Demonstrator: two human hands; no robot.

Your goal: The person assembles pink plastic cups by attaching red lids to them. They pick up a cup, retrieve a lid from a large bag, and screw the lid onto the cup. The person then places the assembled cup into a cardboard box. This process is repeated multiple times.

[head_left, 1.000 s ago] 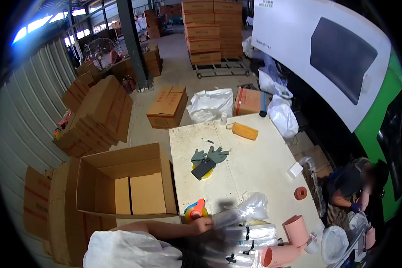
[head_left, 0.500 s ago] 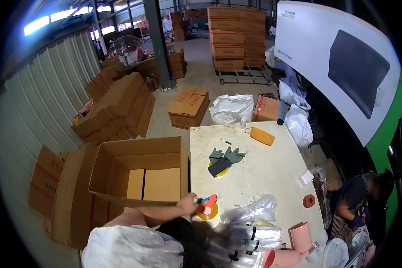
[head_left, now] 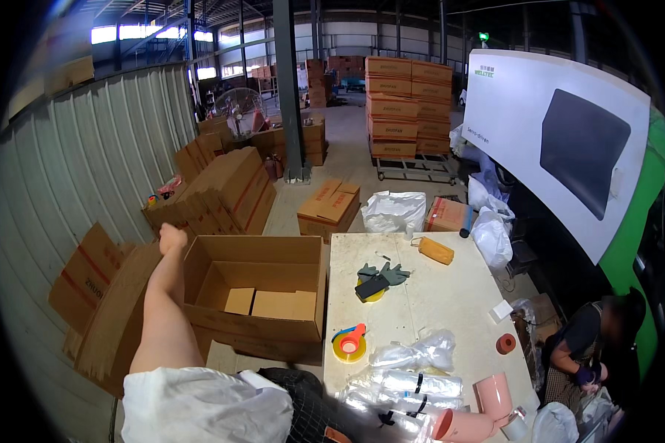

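My left arm stretches forward on the left side of the head view. Its hand is closed, with the fingers curled. It is above the top edge of a stack of flattened cartons, beside the left rim of a large open carton. Whatever the fingers hold, if anything, cannot be made out. Two smaller brown pieces of cardboard lie inside the open carton. On the white table to the right sits a red tape dispenser with a yellow roll of tape. My right hand is out of sight.
The table also bears grey-green gloves, a black phone, an orange pouch, clear plastic bags and pink pipe fittings. A co-worker is at the right. A steel column stands ahead.
My left hand has left the tape dispenser and swung left and forward to the flattened cartons. The dispenser stays on the table. The head view has tilted up.
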